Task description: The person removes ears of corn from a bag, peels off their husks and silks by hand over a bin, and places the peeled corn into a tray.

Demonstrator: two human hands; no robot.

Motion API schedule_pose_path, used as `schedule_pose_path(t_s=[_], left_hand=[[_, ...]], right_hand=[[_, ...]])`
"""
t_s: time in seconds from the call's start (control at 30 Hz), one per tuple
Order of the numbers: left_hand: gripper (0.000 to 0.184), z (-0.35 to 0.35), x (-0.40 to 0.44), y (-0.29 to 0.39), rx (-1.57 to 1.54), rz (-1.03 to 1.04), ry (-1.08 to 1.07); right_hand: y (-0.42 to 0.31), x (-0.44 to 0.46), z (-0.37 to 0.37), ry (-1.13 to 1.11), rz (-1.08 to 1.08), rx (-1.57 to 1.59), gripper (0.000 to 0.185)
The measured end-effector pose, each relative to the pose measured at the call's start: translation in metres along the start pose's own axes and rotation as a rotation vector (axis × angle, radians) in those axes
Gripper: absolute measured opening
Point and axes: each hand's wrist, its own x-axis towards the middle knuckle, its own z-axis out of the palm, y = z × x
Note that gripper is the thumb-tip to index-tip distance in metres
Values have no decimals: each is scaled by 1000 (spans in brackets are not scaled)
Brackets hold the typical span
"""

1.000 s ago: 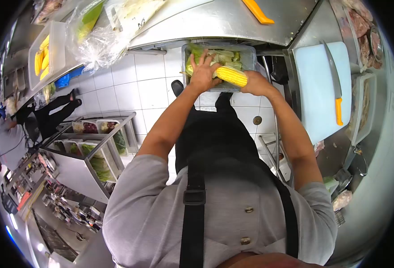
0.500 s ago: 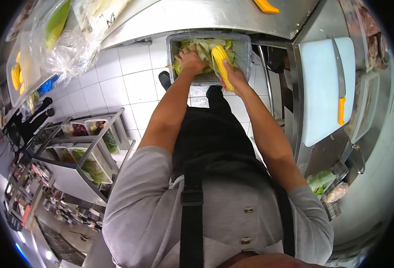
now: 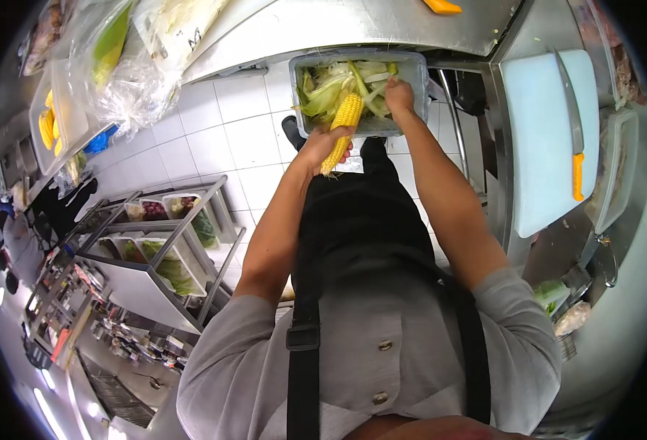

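My left hand (image 3: 325, 149) is closed around the lower part of a peeled yellow corn cob (image 3: 348, 111), tilted over the near rim of a grey plastic bin (image 3: 299, 70). Loose green and pale corn husks (image 3: 323, 103) fill the bin. At its right side, my right hand (image 3: 399, 97) has its fingers curled around a corn husk (image 3: 392, 69), whose green stub pokes out above the fist. Part of that husk is hidden by the fingers.
A knife (image 3: 574, 125) with an orange handle lies on a white cutting board (image 3: 532, 147) at right. A steel counter (image 3: 367, 26) runs behind the bin. Bagged food (image 3: 140, 88) and a tub of corn (image 3: 63, 110) are at upper left. A rack (image 3: 144, 286) holds vegetable containers.
The corn cob has passed from my right hand to my left and come nearer my body. My right hand has moved up to the bin's right side and taken hold of a husk.
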Motion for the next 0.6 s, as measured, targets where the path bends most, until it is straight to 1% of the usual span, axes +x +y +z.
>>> schedule_pose_path(t_s=[0.1,0.13,0.2,0.27,0.3,0.37,0.4,0.5,0.53,0.57,0.6], left_hand=[[34,-2,-31,11,-63,-12,-31],[38,-5,-42,18,-63,-11,-34],[39,-10,-40,17,-57,7,10],[39,-14,-21,16,-42,17,35],[39,-12,-8,15,-108,-1,49],[40,-10,20,8,-244,-44,79],[45,-22,43,-6,-196,-52,26],[48,-22,88,-26,-328,34,-68],[53,-18,104,-33,-313,79,4],[56,-12,106,-33,-342,77,50],[58,-7,107,-30,-367,76,97]], right_hand=[[12,34,37,280,-61,212,35],[-1,31,24,15,50,237,40],[-38,8,-20,-524,278,275,51],[-18,2,10,-342,19,50,63],[-11,3,19,-244,-106,-66,69],[-43,-28,-24,-563,160,366,77],[-59,-50,-38,-720,295,588,81],[-70,-84,-17,-738,264,787,82],[-54,-74,17,-552,69,570,80],[-39,-66,49,-369,-115,350,78],[-50,-80,39,-271,-150,236,73]])
